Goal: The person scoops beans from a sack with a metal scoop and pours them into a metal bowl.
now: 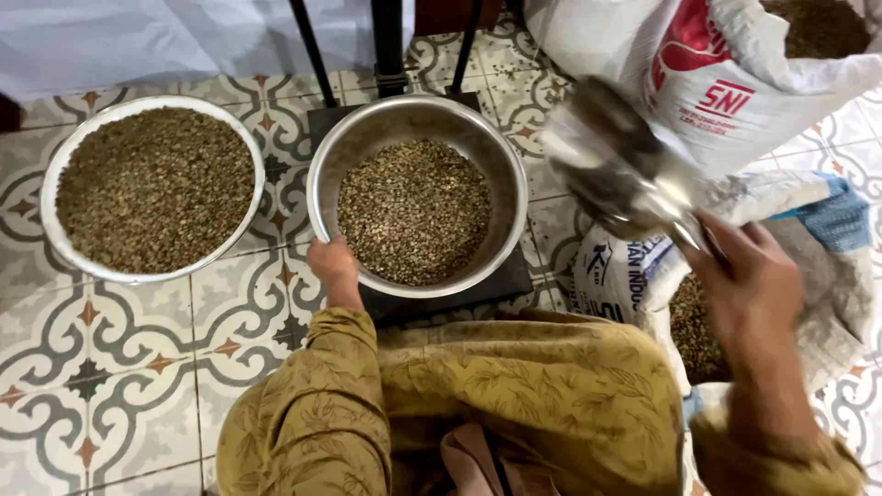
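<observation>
My left hand (333, 264) fingers curl on steel bowl (418, 124) rim, hold steady. Right hand (749, 280) fingers wrap scoop (611, 161); tip slow, no spill.

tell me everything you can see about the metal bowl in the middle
The steel bowl is round, shiny and deep, with a thin rolled rim. It sits upright on a dark flat platform, apparently a scale, on the patterned tile floor. It is partly filled with small greenish-brown beans covering its bottom, the upper wall left bare. The left hand grips its near rim. A metal scoop, blurred, is held by the right hand to the bowl's right, apart from it.
</observation>
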